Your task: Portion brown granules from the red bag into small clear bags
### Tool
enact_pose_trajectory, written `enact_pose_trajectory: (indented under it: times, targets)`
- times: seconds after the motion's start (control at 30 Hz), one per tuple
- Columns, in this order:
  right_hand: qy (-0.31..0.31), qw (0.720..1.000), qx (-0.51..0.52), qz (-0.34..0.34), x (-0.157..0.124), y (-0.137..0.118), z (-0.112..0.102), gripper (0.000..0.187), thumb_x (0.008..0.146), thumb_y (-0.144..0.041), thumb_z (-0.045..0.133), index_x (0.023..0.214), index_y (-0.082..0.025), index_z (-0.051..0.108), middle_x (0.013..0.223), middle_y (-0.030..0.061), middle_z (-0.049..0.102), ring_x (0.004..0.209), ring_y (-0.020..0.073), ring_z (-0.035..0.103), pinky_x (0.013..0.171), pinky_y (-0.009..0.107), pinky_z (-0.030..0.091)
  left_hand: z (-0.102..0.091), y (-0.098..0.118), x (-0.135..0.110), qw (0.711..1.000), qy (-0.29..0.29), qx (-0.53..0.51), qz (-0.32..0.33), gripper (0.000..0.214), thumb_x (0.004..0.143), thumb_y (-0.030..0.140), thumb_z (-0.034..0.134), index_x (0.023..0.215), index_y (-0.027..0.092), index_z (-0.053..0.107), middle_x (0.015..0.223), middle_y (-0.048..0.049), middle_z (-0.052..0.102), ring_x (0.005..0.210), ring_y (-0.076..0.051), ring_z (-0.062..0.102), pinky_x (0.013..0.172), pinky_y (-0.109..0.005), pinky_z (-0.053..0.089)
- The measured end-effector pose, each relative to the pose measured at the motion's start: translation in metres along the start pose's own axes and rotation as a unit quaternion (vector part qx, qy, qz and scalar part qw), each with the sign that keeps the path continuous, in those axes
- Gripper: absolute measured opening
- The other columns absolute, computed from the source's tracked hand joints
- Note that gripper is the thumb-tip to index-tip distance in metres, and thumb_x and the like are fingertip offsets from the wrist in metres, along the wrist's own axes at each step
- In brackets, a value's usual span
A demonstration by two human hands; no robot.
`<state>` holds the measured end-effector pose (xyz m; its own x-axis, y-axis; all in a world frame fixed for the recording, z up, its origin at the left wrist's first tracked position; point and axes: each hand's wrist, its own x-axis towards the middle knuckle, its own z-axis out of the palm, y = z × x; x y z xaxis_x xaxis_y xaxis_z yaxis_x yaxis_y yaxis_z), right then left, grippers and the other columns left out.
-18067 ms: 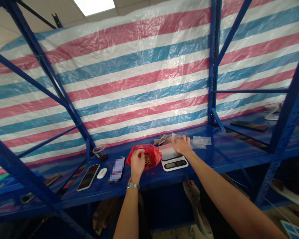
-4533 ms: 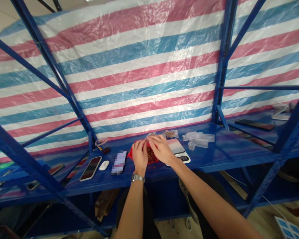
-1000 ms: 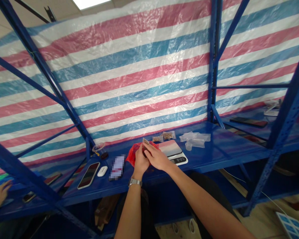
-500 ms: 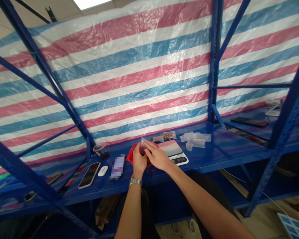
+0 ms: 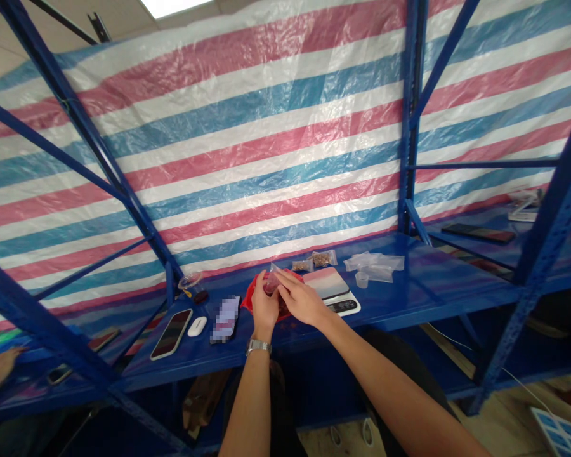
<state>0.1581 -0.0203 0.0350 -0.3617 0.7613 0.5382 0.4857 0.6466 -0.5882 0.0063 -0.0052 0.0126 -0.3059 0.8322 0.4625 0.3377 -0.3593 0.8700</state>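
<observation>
Above an open red plastic bag (image 5: 250, 302), my left hand (image 5: 265, 306) is closed round a small clear plastic bag (image 5: 272, 283), whose corner sticks up past the fingers. My right hand (image 5: 299, 299) meets it from the right, fingers together and closed on the same bag. What lies inside the small bag is too small to make out. Just right of my hands is a white kitchen scale (image 5: 345, 306) with a shiny plate. Behind it lie two filled clear packets (image 5: 323, 258) with brownish contents.
Flat clear bags (image 5: 385, 266) and a small clear cup (image 5: 361, 279) lie right of the scale. To the left are phones (image 5: 172, 334), a white earbud case (image 5: 197, 326) and a plastic tub (image 5: 193, 289). Blue shelf posts (image 5: 409, 127) flank the shelf. Another person's hand (image 5: 2, 371) is at far left.
My hands have shifted only slightly around the small clear bag, and its upper part shows a little more. Another person's hand has come into view at the far left.
</observation>
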Motion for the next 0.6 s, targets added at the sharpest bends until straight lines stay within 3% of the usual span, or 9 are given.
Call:
enact_pose_trajectory:
  times: [0.27, 0.4, 0.6]
  targets:
    - [0.01, 1.0, 0.001, -0.008, 0.0009, 0.0039, 0.0024, 0.056, 0.104, -0.031, 0.042, 0.16, -0.029, 0.042, 0.168, 0.0015, 0.037, 0.151, 0.024, 0.044, 0.125, 0.044, 0.039, 0.0006, 0.0014, 0.0001, 0.999, 0.004, 0.053, -0.003, 0.067, 0.079, 0.003, 0.068, 0.142, 0.024, 0.058, 0.112, -0.0108, 0.076, 0.099, -0.026, 0.073, 0.097, -0.044, 0.056]
    - [0.015, 1.0, 0.008, -0.014, 0.0012, 0.005, 0.0023, 0.057, 0.104, -0.03, 0.041, 0.161, -0.026, 0.041, 0.169, 0.0016, 0.036, 0.152, 0.023, 0.042, 0.126, 0.042, 0.037, 0.0, 0.0018, -0.0004, 0.999, -0.006, 0.036, 0.007, 0.071, 0.08, 0.003, 0.069, 0.146, 0.025, 0.056, 0.119, -0.0119, 0.075, 0.107, -0.027, 0.073, 0.1, -0.044, 0.055]
    - [0.022, 0.999, 0.016, -0.02, 0.0015, 0.0036, 0.0004, 0.057, 0.104, -0.029, 0.041, 0.161, -0.028, 0.042, 0.167, 0.0011, 0.04, 0.151, 0.0225, 0.043, 0.126, 0.042, 0.038, -0.0005, 0.0026, -0.0008, 0.999, 0.008, 0.04, 0.009, 0.062, 0.083, 0.004, 0.067, 0.141, 0.025, 0.059, 0.114, -0.0113, 0.076, 0.1, -0.025, 0.074, 0.097, -0.044, 0.056]
